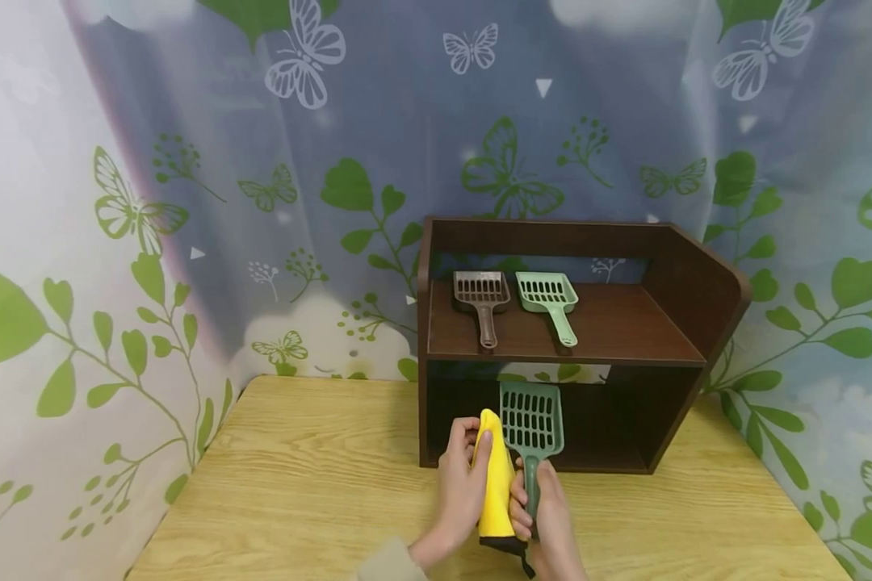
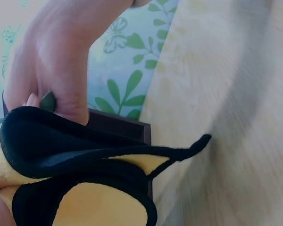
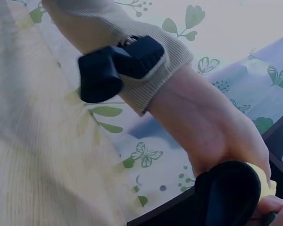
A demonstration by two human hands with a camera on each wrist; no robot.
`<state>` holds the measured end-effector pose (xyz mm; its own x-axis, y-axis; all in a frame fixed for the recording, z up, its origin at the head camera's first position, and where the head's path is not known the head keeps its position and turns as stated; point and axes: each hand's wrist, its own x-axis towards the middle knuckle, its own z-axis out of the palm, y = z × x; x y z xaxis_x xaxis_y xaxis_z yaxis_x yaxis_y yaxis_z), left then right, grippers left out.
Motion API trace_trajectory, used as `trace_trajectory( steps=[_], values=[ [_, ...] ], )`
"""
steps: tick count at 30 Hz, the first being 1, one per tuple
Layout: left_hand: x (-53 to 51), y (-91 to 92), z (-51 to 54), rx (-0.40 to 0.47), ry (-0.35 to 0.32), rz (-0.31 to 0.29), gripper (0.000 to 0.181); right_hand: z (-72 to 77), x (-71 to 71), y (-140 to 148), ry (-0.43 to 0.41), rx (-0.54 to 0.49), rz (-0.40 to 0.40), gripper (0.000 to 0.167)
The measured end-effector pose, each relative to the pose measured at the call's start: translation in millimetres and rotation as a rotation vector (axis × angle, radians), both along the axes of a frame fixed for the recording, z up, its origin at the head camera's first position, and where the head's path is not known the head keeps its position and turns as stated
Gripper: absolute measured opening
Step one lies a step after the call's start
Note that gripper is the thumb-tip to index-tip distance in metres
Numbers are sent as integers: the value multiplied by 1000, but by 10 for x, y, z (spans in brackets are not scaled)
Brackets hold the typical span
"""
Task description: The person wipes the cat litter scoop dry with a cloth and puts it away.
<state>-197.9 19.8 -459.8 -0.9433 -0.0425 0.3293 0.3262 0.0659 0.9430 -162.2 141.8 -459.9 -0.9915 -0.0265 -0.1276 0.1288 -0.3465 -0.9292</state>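
My left hand (image 1: 462, 486) grips a folded yellow cloth (image 1: 496, 492) with black edging and a short black strap at its lower end. Close beside it, my right hand (image 1: 555, 510) holds a dark green slotted litter scoop (image 1: 531, 476) by the handle, its head pointing up and away in front of the shelf's lower compartment. In the left wrist view, the cloth's black-trimmed edge (image 2: 75, 136) forms open folds, and the green handle's end (image 2: 48, 101) pokes out of the right hand. The cloth (image 3: 236, 193) hides most of the left fingers in the right wrist view.
A dark brown two-tier shelf (image 1: 559, 357) stands on the wooden table (image 1: 320, 476). On its upper tier lie a brown litter scoop (image 1: 486, 323) and a light green litter scoop (image 1: 561, 323), side by side. Behind hangs a butterfly-and-leaf patterned curtain (image 1: 407, 105).
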Motion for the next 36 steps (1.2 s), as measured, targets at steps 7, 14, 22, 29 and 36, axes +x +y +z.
trace_trajectory(
  steps=[7, 14, 22, 29, 36],
  values=[
    [-33, 38, -16, 20, 19, 43, 21, -4, 9, 26, -3, -5, 19, 37],
    [-193, -53, -27, 29, -2, 109, 22, -76, 86, 51, 30, -10, 101, 35],
    [-313, -154, 59, 104, -6, 111, 23, -182, 167, 151, 117, 79, 207, 37],
    [-477, -285, 50, 74, 9, -6, 22, -243, 172, 337, 126, 139, 340, 37],
    [-580, -412, 75, -43, 8, -198, 24, -216, 128, 550, 119, 171, 477, 38]
  ],
)
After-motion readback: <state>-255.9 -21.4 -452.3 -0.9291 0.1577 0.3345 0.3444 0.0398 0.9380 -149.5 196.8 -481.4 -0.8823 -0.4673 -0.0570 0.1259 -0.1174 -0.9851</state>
